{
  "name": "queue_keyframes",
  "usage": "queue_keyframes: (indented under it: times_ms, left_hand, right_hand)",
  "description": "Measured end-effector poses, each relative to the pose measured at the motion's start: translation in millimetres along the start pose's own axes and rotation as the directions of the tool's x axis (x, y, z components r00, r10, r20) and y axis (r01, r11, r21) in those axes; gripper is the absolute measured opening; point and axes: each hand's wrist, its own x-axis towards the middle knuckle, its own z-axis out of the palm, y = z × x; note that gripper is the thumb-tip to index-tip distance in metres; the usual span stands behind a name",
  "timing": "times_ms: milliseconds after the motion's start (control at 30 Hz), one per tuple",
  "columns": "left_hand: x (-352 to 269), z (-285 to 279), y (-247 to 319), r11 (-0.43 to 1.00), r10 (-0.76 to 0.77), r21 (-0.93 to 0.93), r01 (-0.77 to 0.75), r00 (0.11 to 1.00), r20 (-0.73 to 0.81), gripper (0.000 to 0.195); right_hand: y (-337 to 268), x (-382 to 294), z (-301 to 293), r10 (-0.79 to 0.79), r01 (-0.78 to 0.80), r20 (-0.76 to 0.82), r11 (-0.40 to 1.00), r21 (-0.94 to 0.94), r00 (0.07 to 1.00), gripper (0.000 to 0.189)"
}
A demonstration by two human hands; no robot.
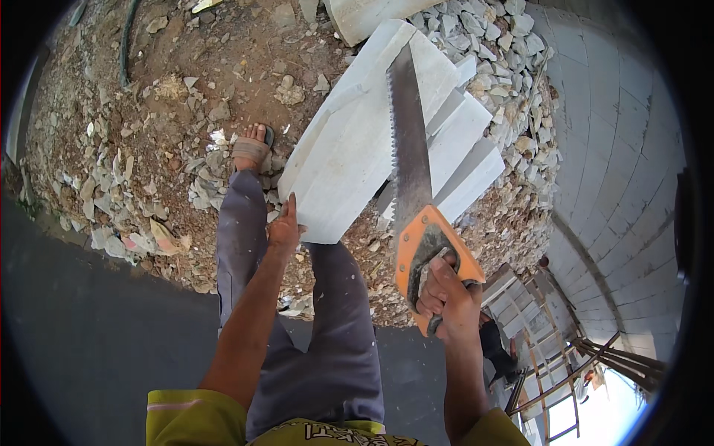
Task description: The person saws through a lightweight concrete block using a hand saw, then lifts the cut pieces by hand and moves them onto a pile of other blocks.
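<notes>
My right hand (449,295) is closed round the orange and black handle of a hand saw (413,139). Its dark, coarse-toothed blade points away from me, over the far part of a pale lightweight block (346,150); whether the teeth touch it is unclear, though a cut or step line runs near the tip. At the block's near left corner rests my left hand (286,227), fingers against the edge. The block lies slanted in front of my legs, and more pale block pieces (460,150) lie beneath and to its right.
Rubble and broken block chunks (502,44) cover the ground on the right. Another pale block (368,17) lies at the far end. A grey block wall (608,167) rises at right, with wooden poles (619,359) and another person in dark clothing (496,345) lower right. My sandalled foot (251,148) stands left of the block.
</notes>
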Motion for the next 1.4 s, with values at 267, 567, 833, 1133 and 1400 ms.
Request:
queue_keyframes:
  times_ms: [267,567,833,1133,1400]
  left_hand:
    - [13.3,1.0,2.9,0.994,0.071,0.086,-0.069,0.997,-0.028,0.100]
    - [17.9,12.0,-6.9,0.993,0.110,0.051,-0.105,0.988,-0.109,0.103]
    - [15.7,17.1,16.9,0.992,0.104,0.068,-0.103,0.995,-0.002,0.103]
    - [21.5,8.8,23.0,0.994,0.109,0.031,-0.108,0.994,-0.020,0.103]
    - [8.1,4.6,15.9,0.995,0.073,0.069,-0.073,0.997,0.000,0.101]
  right_hand:
    - [-3.1,29.9,22.8,-0.091,0.088,-0.040,0.994,-0.061,0.995,0.009]
    - [-8.2,39.1,45.3,-0.054,0.052,-0.057,0.998,-0.041,0.997,0.011]
    - [-17.9,100.3,43.4,-0.163,0.162,0.018,0.984,0.071,0.986,0.018]
    - [-0.9,63.2,50.0,-0.135,0.133,0.008,0.986,0.102,0.991,0.011]
    - [13.2,16.6,18.8,-0.115,0.116,-0.037,0.993,0.030,0.993,0.009]
